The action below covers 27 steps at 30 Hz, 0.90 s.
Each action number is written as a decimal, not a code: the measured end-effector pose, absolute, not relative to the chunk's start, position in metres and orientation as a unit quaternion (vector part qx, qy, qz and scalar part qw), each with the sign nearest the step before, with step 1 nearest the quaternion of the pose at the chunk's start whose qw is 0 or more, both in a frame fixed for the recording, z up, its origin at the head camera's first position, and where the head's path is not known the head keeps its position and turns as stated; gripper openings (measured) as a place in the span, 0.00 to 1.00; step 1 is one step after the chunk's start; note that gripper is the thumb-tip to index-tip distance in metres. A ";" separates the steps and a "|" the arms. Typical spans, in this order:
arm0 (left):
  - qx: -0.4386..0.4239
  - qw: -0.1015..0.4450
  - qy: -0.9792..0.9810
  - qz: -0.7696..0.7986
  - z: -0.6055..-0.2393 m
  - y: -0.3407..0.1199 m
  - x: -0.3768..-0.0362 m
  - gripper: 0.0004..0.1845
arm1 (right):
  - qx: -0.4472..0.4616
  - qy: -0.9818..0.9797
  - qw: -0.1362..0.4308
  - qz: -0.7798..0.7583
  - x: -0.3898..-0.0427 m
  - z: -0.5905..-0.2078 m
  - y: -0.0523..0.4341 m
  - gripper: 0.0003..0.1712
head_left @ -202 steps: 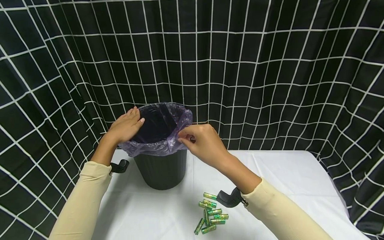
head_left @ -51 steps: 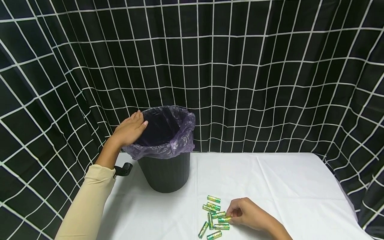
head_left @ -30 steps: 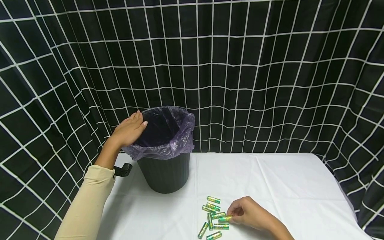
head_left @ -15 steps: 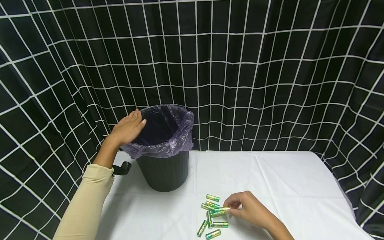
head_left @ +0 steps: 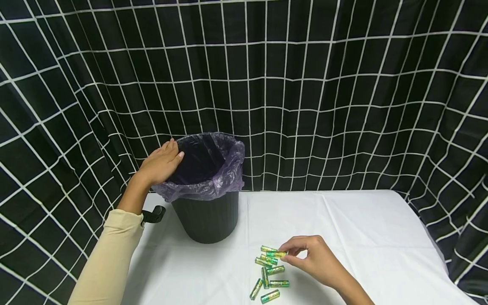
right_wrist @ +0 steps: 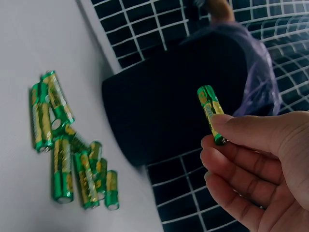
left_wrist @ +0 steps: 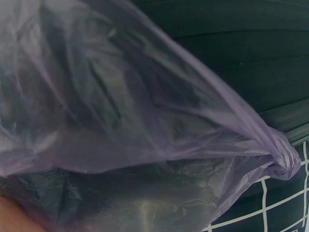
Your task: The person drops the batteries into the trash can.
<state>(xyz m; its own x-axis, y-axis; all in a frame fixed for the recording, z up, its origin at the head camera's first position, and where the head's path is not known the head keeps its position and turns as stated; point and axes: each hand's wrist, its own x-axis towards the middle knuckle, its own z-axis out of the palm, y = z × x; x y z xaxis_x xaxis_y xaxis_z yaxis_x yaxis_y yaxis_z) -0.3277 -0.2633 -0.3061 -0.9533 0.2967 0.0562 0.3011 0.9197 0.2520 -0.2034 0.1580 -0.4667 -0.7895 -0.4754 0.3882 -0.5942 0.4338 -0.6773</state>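
Between thumb and fingertips, my right hand [head_left: 314, 260] pinches a green-and-gold battery [right_wrist: 208, 103], raised above the other batteries. Several more of the same kind lie in a loose pile [right_wrist: 62, 164] on the white cloth below. My left hand [head_left: 159, 163] rests with extended fingers on the left rim of a black bin [head_left: 209, 218]. A thin purple bag [head_left: 228, 180] lines this bin and folds down over its rim. In the left wrist view the bag's gathered, knotted corner [left_wrist: 285, 162] shows against the bin's side. The bottom of the bin is hidden.
A white cloth [head_left: 354, 228] covers the table, with the bin standing at its left and the batteries in front of it to the right. Black curtain with a white grid [head_left: 324, 93] hangs behind and along both sides.
My right hand has left the bag's edge, gone down to the pile, taken hold of one battery and lifted it away from the others. My left hand has stayed on the rim.
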 end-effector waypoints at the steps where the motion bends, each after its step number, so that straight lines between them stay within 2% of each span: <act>1: -0.152 0.008 -0.980 -0.129 -0.307 -0.263 -0.328 0.36 | 0.315 -0.844 0.072 0.429 -0.202 -0.465 0.157 0.06; 7: -0.153 0.008 -0.980 -0.127 -0.308 -0.264 -0.327 0.36 | 0.303 -0.846 0.087 0.429 -0.199 -0.455 0.152 0.11; 13: -0.150 0.009 -0.981 -0.126 -0.308 -0.265 -0.327 0.36 | 0.318 -0.838 0.113 0.428 -0.202 -0.444 0.147 0.08; 27: -0.154 0.009 -0.980 -0.126 -0.307 -0.264 -0.329 0.36 | 0.340 -0.825 0.178 0.414 -0.211 -0.412 0.134 0.11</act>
<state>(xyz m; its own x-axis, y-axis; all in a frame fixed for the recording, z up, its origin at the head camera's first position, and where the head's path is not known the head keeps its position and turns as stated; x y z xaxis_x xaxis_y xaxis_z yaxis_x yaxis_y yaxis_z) -0.3287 -0.2637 -0.3073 -0.9527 0.2988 0.0557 0.3032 0.9213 0.2435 -0.2111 0.1338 -0.4118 -0.7056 -0.4143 0.5749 -0.7085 0.4258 -0.5628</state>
